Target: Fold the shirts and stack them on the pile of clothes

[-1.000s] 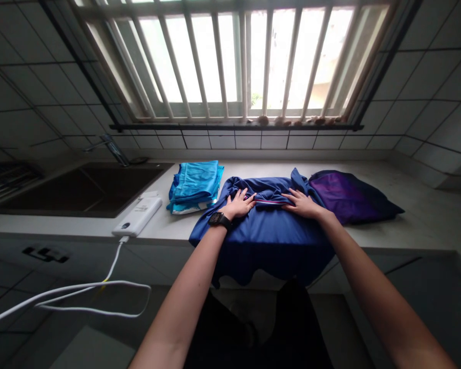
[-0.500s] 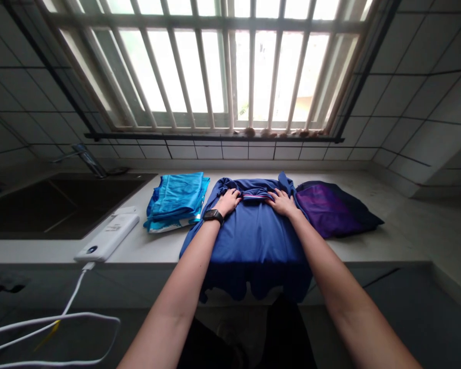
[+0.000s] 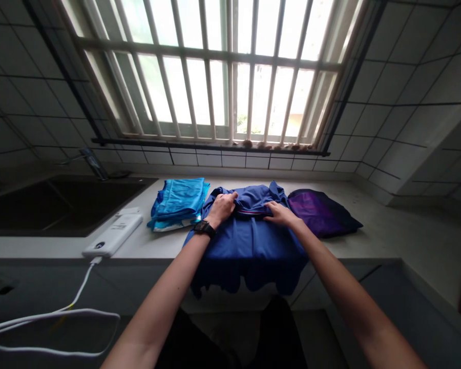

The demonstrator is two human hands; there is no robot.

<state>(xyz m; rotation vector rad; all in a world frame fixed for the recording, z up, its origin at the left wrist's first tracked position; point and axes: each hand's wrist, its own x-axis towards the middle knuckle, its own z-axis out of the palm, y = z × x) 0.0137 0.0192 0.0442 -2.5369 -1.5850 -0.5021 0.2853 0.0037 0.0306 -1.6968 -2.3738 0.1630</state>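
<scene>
Presently: your left hand [image 3: 222, 208], closed, gripping the blue shirt [image 3: 249, 246] at its fold; your right hand [image 3: 281, 214], open and flat, pinning the cloth steady.

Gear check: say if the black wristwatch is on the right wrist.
No, the black wristwatch is on the left wrist, by the left hand on the blue shirt.

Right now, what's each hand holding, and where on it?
The left hand grips the blue garment at its folded top edge, left of the striped trim. The right hand lies flat on the fold beside that trim, seemingly not gripping.
</scene>
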